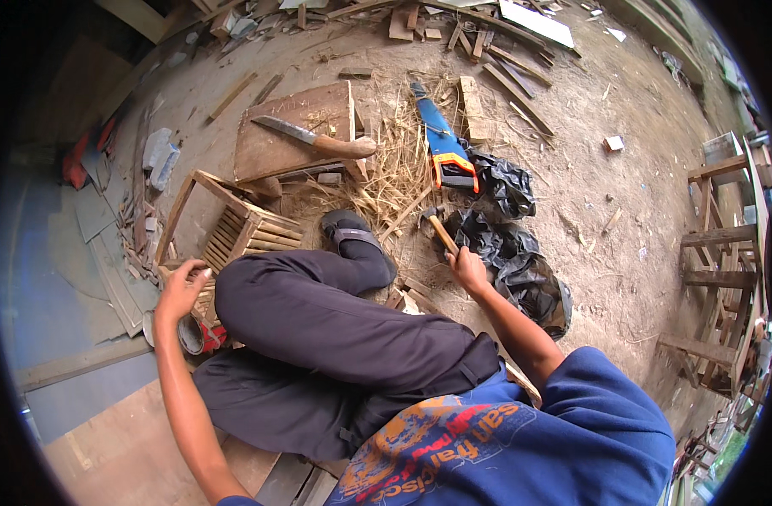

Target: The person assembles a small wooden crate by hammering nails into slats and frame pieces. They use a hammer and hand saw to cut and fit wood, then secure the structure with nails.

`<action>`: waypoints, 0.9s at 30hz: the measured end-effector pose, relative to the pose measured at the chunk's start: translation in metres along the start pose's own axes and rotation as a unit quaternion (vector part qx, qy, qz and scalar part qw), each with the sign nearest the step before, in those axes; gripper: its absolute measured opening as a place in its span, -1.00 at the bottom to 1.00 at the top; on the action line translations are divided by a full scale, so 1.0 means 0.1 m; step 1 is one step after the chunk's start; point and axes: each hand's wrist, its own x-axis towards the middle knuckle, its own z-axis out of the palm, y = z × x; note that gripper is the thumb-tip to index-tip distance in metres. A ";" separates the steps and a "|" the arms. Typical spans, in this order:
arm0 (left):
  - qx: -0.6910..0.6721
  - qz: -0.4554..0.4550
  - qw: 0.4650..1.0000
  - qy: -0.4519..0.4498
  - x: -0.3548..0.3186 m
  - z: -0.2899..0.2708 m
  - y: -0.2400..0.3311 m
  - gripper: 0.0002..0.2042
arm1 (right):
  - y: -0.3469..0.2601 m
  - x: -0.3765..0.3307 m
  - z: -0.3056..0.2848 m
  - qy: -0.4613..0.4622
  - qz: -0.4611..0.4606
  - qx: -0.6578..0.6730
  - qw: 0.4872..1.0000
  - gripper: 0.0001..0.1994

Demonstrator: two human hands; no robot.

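Observation:
My right hand is closed round the wooden handle of a hammer, its dark head raised above the ground beside black plastic bags. My left hand rests at the near end of a slatted wooden frame, fingers bent over its edge. Whether a small piece is also between those fingertips, I cannot make out. The frame lies tilted on the ground left of my bent leg, and my knee hides part of it. Just below the left hand is a red container, partly covered by my wrist and trousers.
A large knife lies on a wooden board. A saw with a blue blade and orange-black handle rests beside straw-like shavings. Black plastic bags sit at right. Wood scraps lie far off; a wooden rack stands far right.

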 end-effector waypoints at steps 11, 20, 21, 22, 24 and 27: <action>-0.024 0.100 0.993 0.049 0.36 -0.05 0.43 -0.66 | -0.37 0.33 -0.02 0.137 -0.111 0.016 0.984 -0.65; 0.016 0.074 0.997 0.023 0.47 -0.13 0.59 -0.60 | -2.06 0.74 -1.07 -0.013 -0.043 0.365 0.930 -0.64; 0.011 0.091 0.995 0.041 0.50 -0.15 0.65 -0.60 | -2.07 0.79 -1.11 -0.009 -0.038 0.394 0.918 -0.64; 0.007 0.107 0.992 0.059 0.52 -0.16 0.75 -0.61 | -2.06 0.80 -1.16 -0.005 -0.034 0.423 0.905 -0.63; 0.002 0.131 0.990 0.043 0.57 -0.11 0.83 -0.61 | -2.01 0.68 -1.33 0.019 -0.028 0.440 0.897 -0.68; 0.007 0.159 0.986 0.042 0.64 -0.08 0.95 -0.61 | -1.70 0.57 -1.52 0.053 -0.028 0.433 0.899 -0.69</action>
